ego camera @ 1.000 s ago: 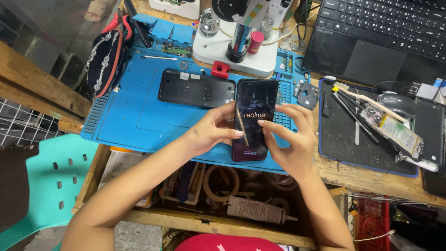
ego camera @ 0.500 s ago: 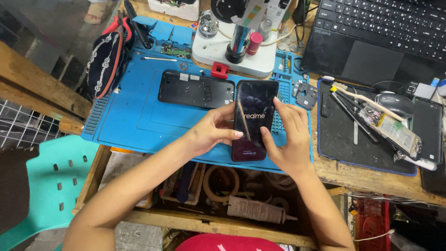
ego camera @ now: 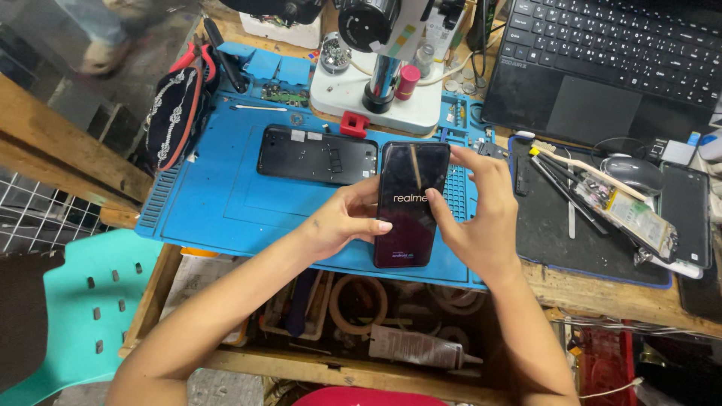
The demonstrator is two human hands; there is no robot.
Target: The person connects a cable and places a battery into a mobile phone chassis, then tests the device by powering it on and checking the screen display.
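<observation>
Wooden tabletop (ego camera: 602, 289), worn planks, edge bare at near right. Blue work mat (ego camera: 218, 195) covers the middle, dark mat (ego camera: 549, 225) to its right. Open shelf (ego camera: 338, 368) under the near edge, stuffed with clutter. Teal plastic chair (ego camera: 83, 301) near left, slotted seat. White wire grid (ego camera: 30, 218) at left behind a timber rail (ego camera: 60, 162). Grey concrete floor (ego camera: 45, 45) far left. Laptop (ego camera: 609, 60) far right. Light is even, no hard shadows.
</observation>
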